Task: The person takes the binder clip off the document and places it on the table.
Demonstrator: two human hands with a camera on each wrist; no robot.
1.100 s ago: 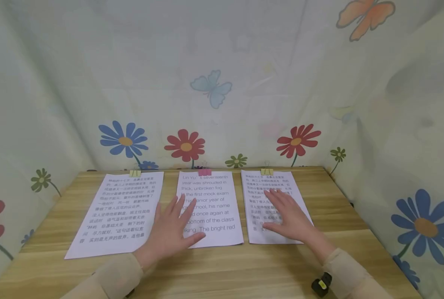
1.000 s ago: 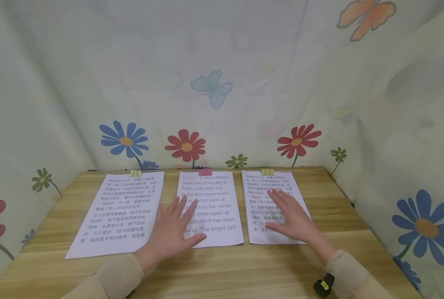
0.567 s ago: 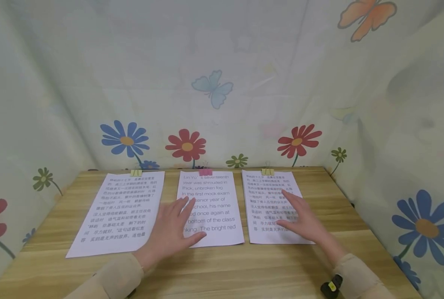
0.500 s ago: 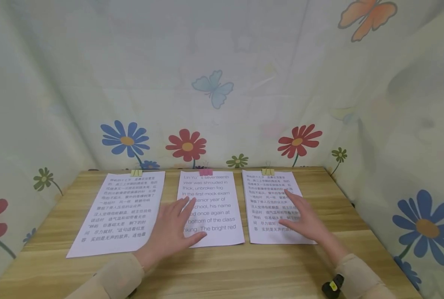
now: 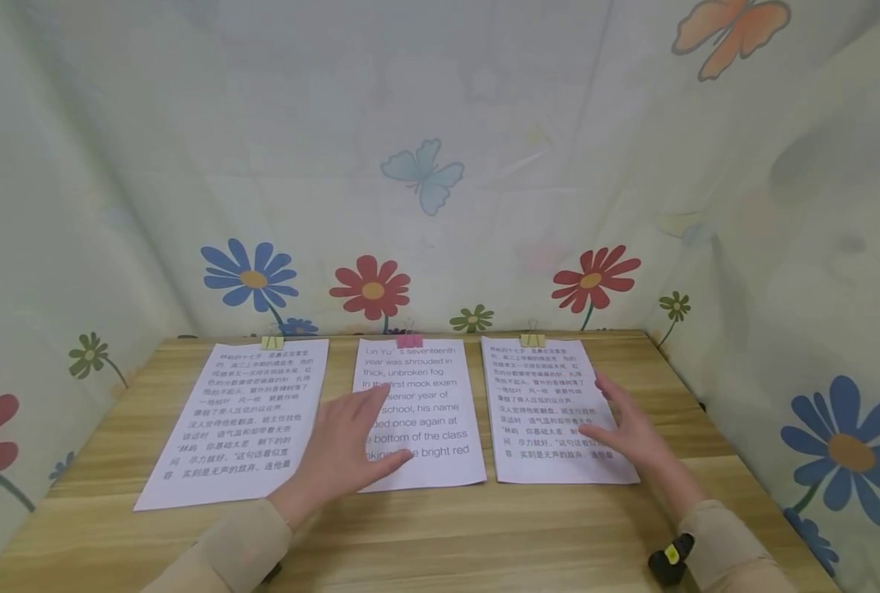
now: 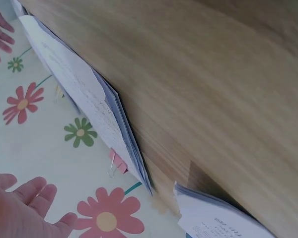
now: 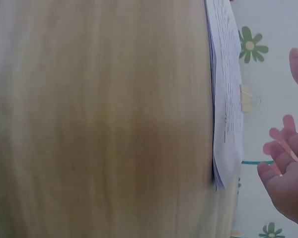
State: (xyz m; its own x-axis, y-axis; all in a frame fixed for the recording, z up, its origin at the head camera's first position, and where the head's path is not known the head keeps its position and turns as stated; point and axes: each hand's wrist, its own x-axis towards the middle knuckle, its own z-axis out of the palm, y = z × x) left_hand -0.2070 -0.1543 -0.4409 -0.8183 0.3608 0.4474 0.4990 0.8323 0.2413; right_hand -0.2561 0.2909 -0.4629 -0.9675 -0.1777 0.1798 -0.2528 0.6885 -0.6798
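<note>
Three clipped paper stacks lie in a row on the wooden table. In the head view my left hand (image 5: 343,449) hovers over the left part of the middle stack (image 5: 432,420), thumb spread and fingers loosely extended. A pink binder clip (image 5: 409,340) holds that stack's top edge. My right hand (image 5: 635,432) is above the right edge of the right stack (image 5: 543,412), fingers relaxed, holding nothing. The left stack (image 5: 232,420) lies beyond the left hand. Both wrist views show the hands raised above the tabletop with nothing in their fingers.
Yellow binder clips sit on the left stack, a yellow clip (image 5: 272,342), and on the right one, another yellow clip (image 5: 533,339). A flower-printed curtain (image 5: 425,239) rises behind the table (image 5: 410,543) and along both sides.
My right hand has moved right, from over the right stack's middle to its right edge. My left hand's spread fingers have drawn closer together over the middle stack. The papers stay in place.
</note>
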